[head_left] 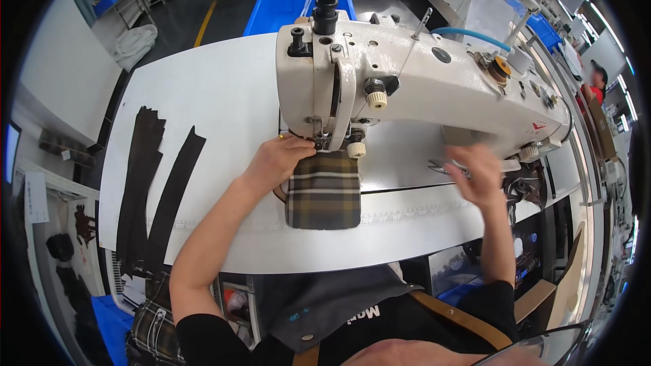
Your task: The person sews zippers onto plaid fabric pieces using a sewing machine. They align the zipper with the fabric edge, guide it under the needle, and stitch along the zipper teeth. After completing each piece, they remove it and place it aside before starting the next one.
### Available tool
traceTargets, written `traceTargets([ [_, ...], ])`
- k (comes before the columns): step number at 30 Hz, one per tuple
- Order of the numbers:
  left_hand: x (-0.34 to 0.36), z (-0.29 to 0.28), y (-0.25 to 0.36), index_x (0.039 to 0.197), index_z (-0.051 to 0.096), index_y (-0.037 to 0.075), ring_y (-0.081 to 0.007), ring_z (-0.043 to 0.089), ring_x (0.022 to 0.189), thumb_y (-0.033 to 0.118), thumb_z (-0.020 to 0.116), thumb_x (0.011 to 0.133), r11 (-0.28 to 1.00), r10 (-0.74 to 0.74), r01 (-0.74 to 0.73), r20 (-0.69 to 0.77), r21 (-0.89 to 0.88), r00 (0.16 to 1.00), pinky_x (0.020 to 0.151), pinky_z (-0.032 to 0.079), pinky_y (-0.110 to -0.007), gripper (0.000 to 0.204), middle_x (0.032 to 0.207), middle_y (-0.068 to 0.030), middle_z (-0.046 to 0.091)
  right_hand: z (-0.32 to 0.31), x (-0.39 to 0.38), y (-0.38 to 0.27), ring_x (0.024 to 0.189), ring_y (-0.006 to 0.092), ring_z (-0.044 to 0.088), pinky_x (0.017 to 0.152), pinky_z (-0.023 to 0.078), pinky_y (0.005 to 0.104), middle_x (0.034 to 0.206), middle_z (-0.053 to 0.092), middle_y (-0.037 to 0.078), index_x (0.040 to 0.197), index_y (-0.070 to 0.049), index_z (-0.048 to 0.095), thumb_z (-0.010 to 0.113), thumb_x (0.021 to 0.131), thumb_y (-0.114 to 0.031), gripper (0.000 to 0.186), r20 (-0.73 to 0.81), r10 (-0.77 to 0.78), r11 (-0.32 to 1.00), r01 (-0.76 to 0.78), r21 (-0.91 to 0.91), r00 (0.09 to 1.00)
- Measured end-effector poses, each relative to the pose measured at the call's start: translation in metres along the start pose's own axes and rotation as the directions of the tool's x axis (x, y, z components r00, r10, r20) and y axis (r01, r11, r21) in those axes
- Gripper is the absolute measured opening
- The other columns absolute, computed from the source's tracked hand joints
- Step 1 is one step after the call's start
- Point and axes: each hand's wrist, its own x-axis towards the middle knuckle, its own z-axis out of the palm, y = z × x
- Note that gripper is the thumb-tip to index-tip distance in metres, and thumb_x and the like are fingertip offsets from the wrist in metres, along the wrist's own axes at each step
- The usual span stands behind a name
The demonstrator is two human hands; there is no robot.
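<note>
Left hand [274, 163] is holding plaid panel [324, 193] at sewing machine [420, 88], apparently for seaming; straight feeding is seemingly next; right hand [480, 175], grip indeterminate, is hovering inside bench's [244, 254] front edge.

The cloth [324, 196] is a plaid panel in olive, brown and dark grey, crossed by pale lines, with rounded near corners. It lies flat, roughly square to the front edge of the bench [261, 251], its near end short of that edge; its far end runs in under the head of the machine [420, 88]. The machine is white, with black and cream knobs, and its long arm stretches toward the bench's right end. Right of the cloth, farther from the front edge, are silvery scissors [441, 169], partly hidden; whether they touch the bench cannot be told.
</note>
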Motion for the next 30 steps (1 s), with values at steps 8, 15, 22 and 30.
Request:
traceTargets([
  [8, 0.012, -0.01, 0.023, 0.087, 0.065, 0.006, -0.025, 0.053, 0.11, 0.003, 0.059, 0.078, 0.877, -0.476, 0.47, -0.039, -0.103, 0.879, 0.102, 0.033, -0.05, 0.011, 0.105, -0.0035, 0.064, 0.056, -0.062, 0.012, 0.115, 0.036, 0.052, 0.096, 0.043, 0.0381, 0.117, 0.059, 0.016, 0.113, 0.0, 0.06, 0.06, 0.078, 0.005, 0.036, 0.047, 0.346, 0.933, -0.348, 0.085, 0.937],
  [15, -0.005, -0.002, 0.025, 0.089, 0.061, 0.005, -0.0258, 0.055, 0.108, 0.004, 0.058, 0.081, 0.983, -0.092, 0.085, 0.037, 0.163, 0.995, 0.101, 0.036, -0.046, 0.009, 0.106, -0.007, 0.064, 0.075, -0.058, 0.016, 0.076, 0.0274, 0.06, 0.068, 0.047, 0.0335, 0.089, 0.062, 0.017, 0.097, 0.001, 0.057, 0.055, 0.088, 0.001, 0.009, -0.142, 0.501, 0.865, -0.501, 0.043, 0.854],
  [22, -0.001, -0.025, 0.041, 0.086, 0.056, 0.001, -0.0249, 0.061, 0.098, 0.01, 0.058, 0.087, 0.871, -0.404, 0.445, 0.212, -0.21, 0.89, 0.084, 0.045, -0.034, 0.009, 0.104, -0.011, 0.065, 0.071, -0.061, 0.024, 0.071, 0.0133, 0.053, 0.067, 0.043, 0.0248, 0.084, 0.06, 0.007, 0.1, 0.003, 0.057, 0.05, 0.096, -0.021, 0.025, -0.092, 0.643, 0.701, -0.536, 0.47, 0.76],
  [30, -0.085, -0.052, 0.128, 0.088, 0.058, -0.002, -0.0194, 0.064, 0.094, 0.002, 0.059, 0.085, 0.547, -0.28, 0.561, 0.495, -0.621, 0.822, 0.089, 0.044, -0.028, 0.005, 0.094, -0.0101, 0.066, 0.044, -0.031, -0.066, 0.072, 0.0183, 0.061, 0.068, 0.048, 0.028, 0.091, 0.065, 0.008, 0.108, -0.005, 0.058, 0.064, 0.085, -0.016, 0.027, 0.064, 0.491, 0.768, -0.465, 0.441, 0.869],
])
